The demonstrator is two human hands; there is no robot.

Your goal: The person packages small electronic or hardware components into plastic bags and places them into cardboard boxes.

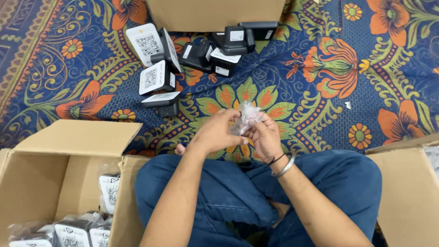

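Note:
Both my hands meet in front of my crossed legs, above a flowered cloth. My left hand [215, 133] and my right hand [266, 137] together pinch a small crumpled clear plastic wrapper [248, 117]; whether anything is inside it I cannot tell. A metal bangle and a dark band sit on my right wrist. On the cloth beyond lie several small black devices with white code stickers [157, 68], unwrapped and loosely piled.
An open cardboard box [55, 151] at my left knee holds several plastic-wrapped black devices [73, 231]. Another cardboard box [407, 183] stands at my right, and a third [215, 13] at the far edge. The patterned blue and orange cloth [343, 82] covers the floor.

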